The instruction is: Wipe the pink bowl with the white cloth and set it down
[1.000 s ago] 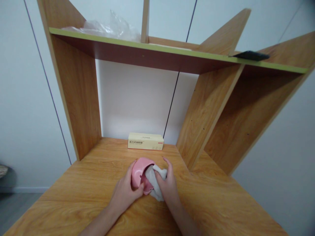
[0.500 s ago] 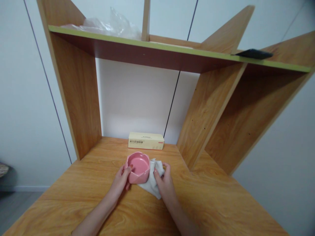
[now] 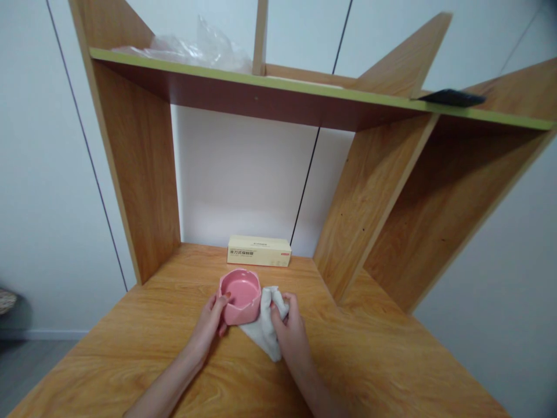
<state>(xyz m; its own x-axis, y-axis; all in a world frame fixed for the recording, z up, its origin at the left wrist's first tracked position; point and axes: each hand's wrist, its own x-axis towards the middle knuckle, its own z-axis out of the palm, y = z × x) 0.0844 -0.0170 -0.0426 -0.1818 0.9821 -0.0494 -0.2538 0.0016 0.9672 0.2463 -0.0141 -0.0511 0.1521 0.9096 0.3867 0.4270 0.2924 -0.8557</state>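
A round pink ashtray [image 3: 242, 313] with a notched, faceted rim is tipped a little toward me above the wooden desktop. My left hand [image 3: 212, 319] grips its left side, thumb over the rim and fingers underneath. To its right, my right hand [image 3: 290, 325] pinches a bunched pale grey cloth [image 3: 268, 316] between thumb and fingers. One corner of the cloth hangs down toward the desk, and its left part lies close against the ashtray's right side; whether they touch I cannot tell.
A cream-coloured box [image 3: 259, 252] with printed lettering stands behind the ashtray. Overhead runs a shelf [image 3: 300, 86] bearing a clear plastic bag [image 3: 204, 49] and a flat dark object [image 3: 455, 97]. Upright wooden panels [image 3: 137, 168] frame the desk [image 3: 383, 360] on both sides.
The ashtray has shifted slightly left with my left hand. My right hand has drawn the cloth a bit down, and the cloth is more gathered in its fingers.
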